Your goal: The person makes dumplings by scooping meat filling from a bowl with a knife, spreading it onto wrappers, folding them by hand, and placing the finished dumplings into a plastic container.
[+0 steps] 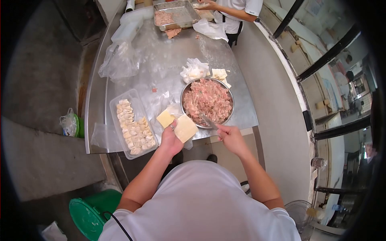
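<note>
My left hand (171, 140) is closed on a square wonton wrapper (186, 128), which lies flat across the fingers. A yellower stack of wrappers (165, 119) shows just beyond the thumb, overlapping the hand in this view. My right hand (230, 138) grips a flat metal knife (208, 121), its blade tip at the near edge of the minced meat (209, 98). The meat heaps up inside a round steel bowl (183, 109). Left of my left hand, a clear plastic tray (115, 115) holds rows of folded wontons (136, 132).
Crumpled plastic and wrappers (196, 70) lie behind the bowl on the steel table (161, 60). Plastic bags (120, 60) rest at the left. At the far end, a person (241, 12) works beside a metal pan (177, 25). A green bin (92, 209) stands on the floor.
</note>
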The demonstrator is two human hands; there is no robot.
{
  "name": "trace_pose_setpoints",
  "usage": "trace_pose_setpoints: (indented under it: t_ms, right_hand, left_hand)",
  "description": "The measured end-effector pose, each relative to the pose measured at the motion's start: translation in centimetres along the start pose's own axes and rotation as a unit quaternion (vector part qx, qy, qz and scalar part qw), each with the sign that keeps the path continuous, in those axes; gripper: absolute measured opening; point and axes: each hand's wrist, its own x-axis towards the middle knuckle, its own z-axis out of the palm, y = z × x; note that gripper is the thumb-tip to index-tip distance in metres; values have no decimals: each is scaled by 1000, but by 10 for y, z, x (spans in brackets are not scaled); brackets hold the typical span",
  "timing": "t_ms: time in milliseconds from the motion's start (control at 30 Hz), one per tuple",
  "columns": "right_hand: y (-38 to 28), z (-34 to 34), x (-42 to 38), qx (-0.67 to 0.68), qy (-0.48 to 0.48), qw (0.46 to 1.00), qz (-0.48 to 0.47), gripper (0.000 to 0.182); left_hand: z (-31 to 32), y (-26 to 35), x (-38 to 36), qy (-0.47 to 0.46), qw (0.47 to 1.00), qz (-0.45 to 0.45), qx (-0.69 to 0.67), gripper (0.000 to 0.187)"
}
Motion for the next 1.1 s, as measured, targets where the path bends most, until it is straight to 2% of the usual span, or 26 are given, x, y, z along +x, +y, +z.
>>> trace_pose_setpoints:
  t_ms: [33, 67, 133, 167, 267, 367, 567, 667, 800, 933, 967, 1067, 1100]
  right_hand:
    - [-1, 5, -9, 6, 18, 1000, -20, 30]
    - [0, 9, -16, -71, 47, 992, -96, 32]
    - [2, 17, -28, -222, 107, 938, -243, 35]
    - [5, 23, -31, -268, 121, 923, -247, 43]
    - [11, 18, -35, -365, 176, 876, -263, 50]
    - [10, 3, -48, -368, 175, 882, -235, 52]
    - [-16, 8, -37, -368, 186, 845, -341, 49]
    - [0, -2, -37, -396, 157, 858, -288, 49]
    - [-8, -9, -47, -375, 142, 866, -299, 50]
    - [-13, 5, -38, -371, 121, 871, -297, 49]
    - [-8, 8, -34, -372, 116, 874, -291, 48]
    - [3, 4, -31, -240, 75, 943, -218, 39]
    - [2, 2, -31, -193, 61, 960, -191, 36]
  left_hand:
    - [8, -2, 5, -8, 1000, -5, -4, 46]
    - [16, -6, 9, -11, 1000, -1, -17, 46]
    - [34, -9, 16, -18, 999, 6, -42, 46]
    - [39, -7, 20, -6, 998, 11, -63, 46]
    - [41, -5, 35, 25, 995, 30, -94, 44]
    - [31, -4, 44, 41, 995, 57, -67, 42]
    - [55, -12, 22, 39, 998, 42, -26, 47]
    - [59, -8, 18, 40, 997, 51, -38, 52]
    - [50, -3, 15, 41, 998, 51, -12, 52]
    - [70, -1, 3, 32, 998, 50, -20, 52]
    - [61, 0, 7, -6, 999, 46, -11, 58]
    - [54, 15, -6, -118, 993, 19, 25, 62]
    - [45, 22, -6, -124, 991, 23, 53, 56]
